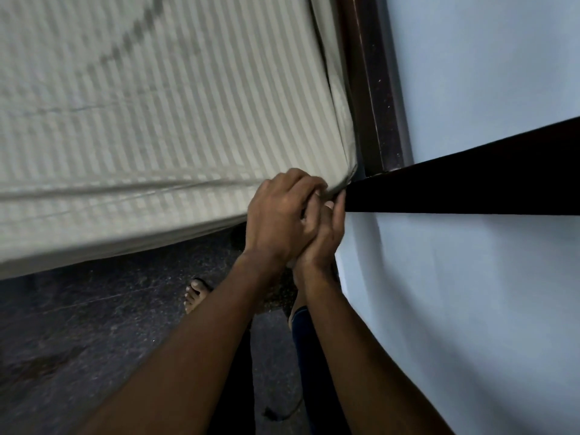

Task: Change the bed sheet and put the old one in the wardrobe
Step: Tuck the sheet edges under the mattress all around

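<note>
Striped bed sheet (141, 120) lies spread over the mattress, its corner bunched at the near right end of the bed, against the dark wooden bed frame (373, 89). Left hand (282, 215) sits on top at that corner, fingers curled and pinching the sheet's edge. Right hand (326, 233) is just beneath, touching the left, fingers curled up at the same fold; whether it grips the cloth cannot be told. Bare foot (196, 295) on dark speckled floor (78, 340). Pale blue wall (470, 277) at right.

Pale blue wall (486, 73); dark wood bed frame (373, 98); dark speckled floor (94, 324); dim light.
</note>
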{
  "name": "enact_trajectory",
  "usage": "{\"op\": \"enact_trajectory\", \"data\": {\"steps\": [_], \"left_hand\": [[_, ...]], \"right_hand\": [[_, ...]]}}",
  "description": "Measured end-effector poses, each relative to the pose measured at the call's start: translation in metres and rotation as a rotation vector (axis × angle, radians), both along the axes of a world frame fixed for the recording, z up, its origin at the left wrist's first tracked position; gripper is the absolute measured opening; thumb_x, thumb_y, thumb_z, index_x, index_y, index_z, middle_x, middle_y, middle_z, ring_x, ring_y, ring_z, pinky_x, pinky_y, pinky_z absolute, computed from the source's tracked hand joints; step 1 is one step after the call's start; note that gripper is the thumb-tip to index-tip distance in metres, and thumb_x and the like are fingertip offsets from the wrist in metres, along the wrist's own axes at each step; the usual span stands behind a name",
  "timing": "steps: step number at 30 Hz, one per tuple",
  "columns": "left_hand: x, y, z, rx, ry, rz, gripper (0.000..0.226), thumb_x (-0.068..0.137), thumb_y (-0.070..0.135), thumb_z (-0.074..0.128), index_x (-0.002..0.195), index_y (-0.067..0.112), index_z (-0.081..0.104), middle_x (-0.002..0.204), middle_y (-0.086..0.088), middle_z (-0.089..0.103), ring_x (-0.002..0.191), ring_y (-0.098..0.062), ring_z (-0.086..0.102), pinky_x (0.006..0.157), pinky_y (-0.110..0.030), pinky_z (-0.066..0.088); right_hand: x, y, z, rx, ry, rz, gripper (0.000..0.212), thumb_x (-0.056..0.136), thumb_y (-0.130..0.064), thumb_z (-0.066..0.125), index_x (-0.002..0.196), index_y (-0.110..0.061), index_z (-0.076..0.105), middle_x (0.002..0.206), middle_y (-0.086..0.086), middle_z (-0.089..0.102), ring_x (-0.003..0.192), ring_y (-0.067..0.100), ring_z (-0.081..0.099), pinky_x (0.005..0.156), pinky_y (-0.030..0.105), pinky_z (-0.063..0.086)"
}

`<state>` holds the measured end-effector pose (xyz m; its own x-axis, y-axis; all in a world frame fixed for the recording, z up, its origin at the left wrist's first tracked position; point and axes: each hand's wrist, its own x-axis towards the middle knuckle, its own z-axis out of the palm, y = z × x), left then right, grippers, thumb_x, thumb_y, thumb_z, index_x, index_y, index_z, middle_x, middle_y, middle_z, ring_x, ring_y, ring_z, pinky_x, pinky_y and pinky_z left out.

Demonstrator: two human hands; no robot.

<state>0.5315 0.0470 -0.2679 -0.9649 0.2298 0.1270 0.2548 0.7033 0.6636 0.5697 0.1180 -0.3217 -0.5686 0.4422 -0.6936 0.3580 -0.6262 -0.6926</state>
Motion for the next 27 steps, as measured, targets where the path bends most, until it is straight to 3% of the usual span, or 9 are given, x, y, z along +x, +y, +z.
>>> {"op": "enact_trajectory", "data": {"steps": [1,3,6,10,12,15,20,24,27], "left_hand": [[-0.004,0.000,0.000,-0.005,-0.034,0.018,0.019,0.094,0.019,0.060,0.106,0.023,0.074,0.100,0.007,0.068,0.089,-0.014,0.061,0.079,-0.033,0.045],[-0.006,0.000,-0.003,-0.014,-0.093,0.020,0.021,0.092,0.017,0.060,0.107,0.023,0.074,0.101,0.007,0.066,0.091,-0.015,0.060,0.080,-0.035,0.046],[-0.001,-0.004,-0.005,-0.013,-0.128,-0.030,0.025,0.088,0.013,0.061,0.109,0.021,0.072,0.102,0.004,0.062,0.093,-0.019,0.057,0.080,-0.038,0.047],[0.020,-0.027,-0.005,-0.056,-0.146,0.012,0.030,0.086,0.011,0.062,0.111,0.023,0.071,0.107,0.005,0.063,0.100,-0.020,0.058,0.085,-0.038,0.044],[0.027,-0.047,-0.004,-0.089,-0.140,0.081,0.029,0.087,0.011,0.063,0.112,0.024,0.071,0.108,0.006,0.064,0.102,-0.019,0.059,0.088,-0.037,0.043],[0.032,-0.083,0.000,-0.171,-0.132,0.171,0.028,0.085,0.013,0.067,0.110,0.025,0.071,0.106,0.006,0.063,0.100,-0.020,0.058,0.088,-0.036,0.042],[0.042,-0.160,0.013,-0.386,-0.254,0.145,0.023,0.085,0.020,0.065,0.107,0.025,0.068,0.103,0.003,0.061,0.097,-0.023,0.056,0.084,-0.039,0.043],[0.048,-0.228,0.034,-0.565,-0.305,0.039,0.022,0.082,0.025,0.054,0.101,0.026,0.065,0.099,0.001,0.060,0.092,-0.027,0.061,0.079,-0.040,0.047],[0.004,-0.263,0.065,-0.623,-0.299,0.003,0.034,0.090,0.027,0.046,0.118,0.025,0.065,0.116,0.000,0.062,0.107,-0.026,0.061,0.089,-0.040,0.046]], "right_hand": [[-0.003,0.002,-0.002,-0.009,0.012,0.037,0.075,0.090,-0.062,0.063,0.156,-0.032,0.042,0.150,0.008,0.055,0.133,0.024,0.059,0.110,0.044,0.048],[-0.016,0.009,-0.009,0.055,-0.010,-0.008,0.055,0.105,-0.044,0.051,0.157,-0.032,0.038,0.152,0.008,0.052,0.135,0.027,0.056,0.108,0.042,0.050],[-0.030,0.019,-0.004,0.051,0.006,-0.111,0.045,0.111,-0.022,0.037,0.156,-0.025,0.041,0.146,0.012,0.057,0.130,0.032,0.059,0.086,0.031,0.058],[-0.011,0.014,0.030,0.388,-0.241,0.020,0.034,0.105,-0.022,0.051,0.137,-0.020,0.064,0.114,0.004,0.075,0.090,0.022,0.076,0.064,0.033,0.061],[0.005,0.004,0.050,0.754,-0.288,0.177,0.024,0.099,-0.018,0.057,0.117,-0.019,0.073,0.098,-0.003,0.077,0.082,0.014,0.073,0.074,0.038,0.061],[0.019,-0.025,0.073,1.154,0.006,0.471,0.011,0.094,-0.012,0.063,0.098,-0.016,0.071,0.092,-0.004,0.069,0.084,0.015,0.063,0.077,0.035,0.054],[0.004,-0.083,0.070,1.327,0.304,1.100,0.012,0.088,-0.014,0.059,0.096,-0.016,0.067,0.099,0.004,0.064,0.097,0.029,0.058,0.086,0.041,0.051],[-0.013,-0.136,0.073,1.410,0.411,1.415,0.019,0.082,-0.018,0.056,0.097,-0.018,0.069,0.096,0.003,0.065,0.094,0.030,0.062,0.084,0.043,0.053],[-0.058,-0.173,0.098,1.506,0.447,1.580,0.025,0.080,-0.016,0.065,0.105,-0.018,0.069,0.103,0.002,0.064,0.101,0.028,0.062,0.085,0.041,0.050]]}}
